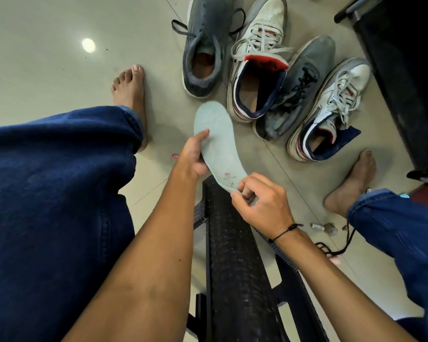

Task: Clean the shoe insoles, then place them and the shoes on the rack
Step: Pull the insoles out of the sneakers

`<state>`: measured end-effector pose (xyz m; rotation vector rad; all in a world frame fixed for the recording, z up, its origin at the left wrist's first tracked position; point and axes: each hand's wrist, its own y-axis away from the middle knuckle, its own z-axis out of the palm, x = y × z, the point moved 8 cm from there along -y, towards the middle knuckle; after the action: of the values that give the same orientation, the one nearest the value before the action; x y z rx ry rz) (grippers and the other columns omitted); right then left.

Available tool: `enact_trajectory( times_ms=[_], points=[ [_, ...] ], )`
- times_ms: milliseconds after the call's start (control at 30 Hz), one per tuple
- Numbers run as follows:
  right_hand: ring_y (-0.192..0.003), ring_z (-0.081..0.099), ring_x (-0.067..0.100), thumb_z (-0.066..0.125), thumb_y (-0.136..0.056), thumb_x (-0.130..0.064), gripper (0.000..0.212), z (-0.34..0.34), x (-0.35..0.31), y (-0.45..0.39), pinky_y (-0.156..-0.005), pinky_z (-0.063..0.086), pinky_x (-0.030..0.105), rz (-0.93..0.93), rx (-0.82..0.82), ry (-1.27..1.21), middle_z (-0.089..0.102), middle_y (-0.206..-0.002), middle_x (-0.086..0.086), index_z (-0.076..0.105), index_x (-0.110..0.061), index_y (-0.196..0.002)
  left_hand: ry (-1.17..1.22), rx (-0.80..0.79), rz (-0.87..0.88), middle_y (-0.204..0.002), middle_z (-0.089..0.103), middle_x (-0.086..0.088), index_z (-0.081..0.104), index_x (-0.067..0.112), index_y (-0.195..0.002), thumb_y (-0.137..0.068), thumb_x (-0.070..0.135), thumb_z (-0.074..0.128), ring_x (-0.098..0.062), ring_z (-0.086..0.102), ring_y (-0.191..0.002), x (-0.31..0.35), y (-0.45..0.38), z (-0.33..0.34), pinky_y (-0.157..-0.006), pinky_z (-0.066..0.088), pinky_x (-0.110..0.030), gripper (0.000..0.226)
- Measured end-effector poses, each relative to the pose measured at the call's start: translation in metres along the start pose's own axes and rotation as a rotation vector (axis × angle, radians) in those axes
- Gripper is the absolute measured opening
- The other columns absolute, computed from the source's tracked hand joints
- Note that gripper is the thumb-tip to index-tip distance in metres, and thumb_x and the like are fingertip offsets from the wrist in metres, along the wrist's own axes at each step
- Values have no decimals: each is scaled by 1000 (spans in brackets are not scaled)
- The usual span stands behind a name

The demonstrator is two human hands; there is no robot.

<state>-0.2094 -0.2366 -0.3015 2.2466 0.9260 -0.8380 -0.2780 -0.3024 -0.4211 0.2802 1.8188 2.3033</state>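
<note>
A seated person's left hand grips the middle of a pale green insole while the right hand pinches its heel above four shoes, where the bendy foam could slip to the floor.

Insole: heel end hidden behind fingers of right hand; left edge covered by left hand. Small print near heel too small to read. Grey shoe partly hidden by the white shoes beside it. Dark rack cut off at right edge. Small objects on floor too blurred to identify.
</note>
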Motion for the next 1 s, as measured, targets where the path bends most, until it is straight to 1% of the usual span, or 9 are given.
enact_trajectory(
  times_ms=[133, 233, 300, 400, 567, 633, 800, 933, 1000],
  points=[
    [-49, 43, 23, 57, -73, -14, 25, 4, 13, 8, -43, 37, 33, 1, -35, 19, 48, -60, 6, 40, -8, -56, 8, 131, -82, -128, 58, -18, 48, 1, -132, -92, 9, 49, -32, 58, -112, -3, -29, -33, -91, 46, -48, 41],
    [-53, 46, 23, 57, -72, -16, 24, 2, 22, 11, -46, 39, 31, 27, -46, 5, 51, -66, 8, 42, -7, -56, -22, 146, -75, -114, 63, -15, 51, 1, -126, -92, 2, 48, -30, 62, -96, -4, -20, -22, -87, 46, -47, 34],
    [-58, 47, 16, 57, -71, -20, 24, 1, 27, 5, -52, 41, 20, 93, -27, -60, 55, -74, 8, 45, -6, -55, -83, 161, -58, -108, 63, -15, 51, 1, -124, -91, -2, 46, -30, 61, -94, 3, -24, -19, -89, 45, -48, 33],
    [-65, 44, 5, 60, -72, -23, 29, 7, 42, -8, -59, 34, 6, 241, 15, -100, 57, -87, 7, 51, -2, -56, -146, 183, -24, -120, 60, -17, 50, -4, -125, -87, -8, 45, -34, 59, -107, 5, -28, -15, -88, 46, -52, 39],
    [-82, 52, 19, 61, -77, 0, 2, 48, 85, -15, -79, 45, 26, 508, -96, -65, 52, -107, 12, 62, 2, -76, -284, 326, 22, -115, 59, -15, 49, 1, -125, -87, -17, 34, -30, 57, -109, 5, -38, -36, -76, 49, -38, 45],
    [-87, 54, 21, 58, -78, 4, 14, 71, 102, -13, -86, 45, 26, 609, -190, -41, 53, -111, 12, 65, -3, -87, -365, 336, 44, -111, 59, -12, 48, 6, -124, -85, -19, 35, -27, 58, -105, 7, -44, -40, -72, 50, -35, 48],
    [-111, 55, 26, 52, -80, 8, 31, 109, 129, -27, -95, 41, 24, 715, -334, 26, 62, -117, 10, 65, -4, -105, -631, 386, 112, -119, 61, -14, 55, 3, -119, -83, -15, 47, -29, 58, -106, 23, -65, -51, -90, 52, -37, 40],
    [-122, 49, 26, 49, -84, 5, 39, 130, 142, -40, -104, 37, 28, 720, -450, 105, 58, -128, 10, 62, -8, -119, -767, 459, 131, -112, 63, -18, 57, -3, -116, -85, -6, 47, -28, 61, -102, 37, -69, -56, -73, 44, -28, 33],
    [-123, 48, 28, 50, -85, 3, 40, 140, 150, -41, -104, 38, 30, 726, -502, 148, 57, -129, 10, 60, -10, -122, -863, 517, 137, -105, 61, -14, 54, -2, -121, -89, -1, 45, -22, 54, -96, 45, -69, -59, -73, 37, -28, 33]
  ],
)
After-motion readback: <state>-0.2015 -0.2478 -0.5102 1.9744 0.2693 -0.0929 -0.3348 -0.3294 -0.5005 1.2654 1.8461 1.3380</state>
